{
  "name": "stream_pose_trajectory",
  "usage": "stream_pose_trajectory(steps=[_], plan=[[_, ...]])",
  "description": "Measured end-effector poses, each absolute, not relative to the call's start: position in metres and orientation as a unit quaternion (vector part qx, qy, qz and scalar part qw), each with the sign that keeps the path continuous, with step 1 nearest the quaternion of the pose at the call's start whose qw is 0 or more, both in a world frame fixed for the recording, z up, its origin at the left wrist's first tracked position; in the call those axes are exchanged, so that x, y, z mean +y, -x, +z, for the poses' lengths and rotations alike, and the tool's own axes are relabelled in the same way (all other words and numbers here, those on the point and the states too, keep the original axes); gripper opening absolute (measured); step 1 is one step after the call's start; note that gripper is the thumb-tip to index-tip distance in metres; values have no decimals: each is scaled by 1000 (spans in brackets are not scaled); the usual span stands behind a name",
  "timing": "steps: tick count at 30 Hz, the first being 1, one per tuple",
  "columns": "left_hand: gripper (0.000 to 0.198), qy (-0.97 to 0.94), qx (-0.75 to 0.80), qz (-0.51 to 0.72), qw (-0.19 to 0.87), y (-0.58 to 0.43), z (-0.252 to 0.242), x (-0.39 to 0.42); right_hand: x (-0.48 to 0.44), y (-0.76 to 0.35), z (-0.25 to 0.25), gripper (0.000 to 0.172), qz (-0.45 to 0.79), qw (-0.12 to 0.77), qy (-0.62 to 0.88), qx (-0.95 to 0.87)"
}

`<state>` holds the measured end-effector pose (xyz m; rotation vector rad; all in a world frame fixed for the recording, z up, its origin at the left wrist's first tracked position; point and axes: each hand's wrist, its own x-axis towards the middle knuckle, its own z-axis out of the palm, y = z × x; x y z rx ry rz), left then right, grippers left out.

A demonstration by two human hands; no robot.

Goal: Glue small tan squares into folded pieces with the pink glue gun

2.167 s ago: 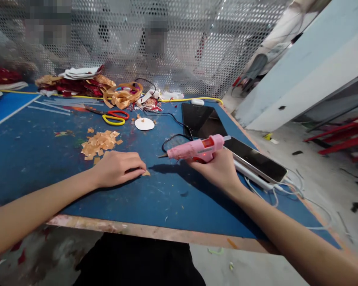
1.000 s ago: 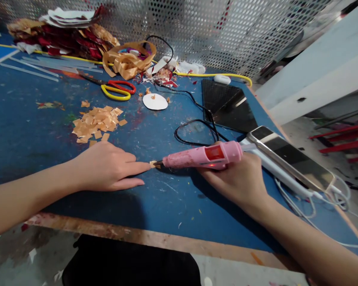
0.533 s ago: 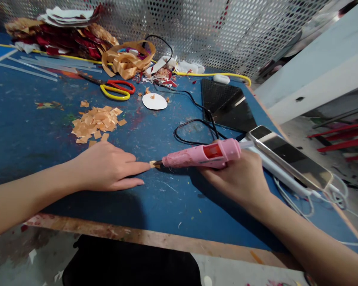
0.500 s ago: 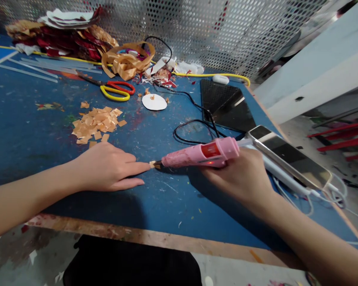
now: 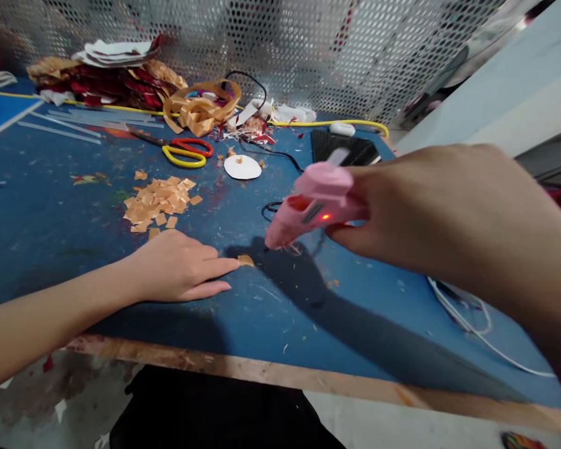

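The right hand [image 5: 402, 206] is wrapped round the pink glue gun [image 5: 325, 181], up and to the right of the small gold piece [image 5: 245, 260], with the nose pointing down and not touching it. The left hand [image 5: 175, 268] lies flat and grips nothing — one fingertip just touches the near-left edge of the gold piece, which sits on the blue table [image 5: 280, 324].

To do this well, I think the finger should press only the edge of the gold piece, away from the nose, which may be hot. A tiny dot of glue seems best — too much could ooze onto the finger.

Any glue on the gold piece is too small to see. The nose tip is dark and hard to make out, the gun is blurry, and the right hand hides its handle
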<state>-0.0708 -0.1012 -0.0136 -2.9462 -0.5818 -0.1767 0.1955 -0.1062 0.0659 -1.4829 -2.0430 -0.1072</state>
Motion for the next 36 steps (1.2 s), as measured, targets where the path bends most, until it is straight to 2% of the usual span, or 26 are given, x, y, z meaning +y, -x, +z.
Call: stream_pose_trajectory(steps=[1, 2, 6, 11, 16, 21, 31, 36], plan=[[39, 977, -187, -61, 77, 71, -13, -101, -103, -201, 61, 34, -38, 260, 568, -780], [38, 978, -179, -68, 88, 72, -13, -102, -100, -206, 54, 35, -46, 256, 582, -770], [35, 975, -150, -112, 115, 73, -12, -101, -92, -224, 9, 35, -5, 345, 649, -678], [30, 969, -147, -135, 147, 78, -10, -103, -90, -228, -29, 25, 18, 335, 641, -690], [29, 966, -156, -153, 136, 85, -8, -105, -94, -215, -29, 27, 72, 306, 549, -775], [28, 968, -149, -150, 137, 87, -8, -106, -93, -210, -31, 25, 23, 278, 535, -798], [29, 972, -148, -143, 116, 88, -7, -107, -101, -223, -36, 45, -65, 365, 534, -760], [30, 974, -148, -137, 106, 89, -8, -106, -125, -222, -25, 26, -131, 414, 531, -727]])
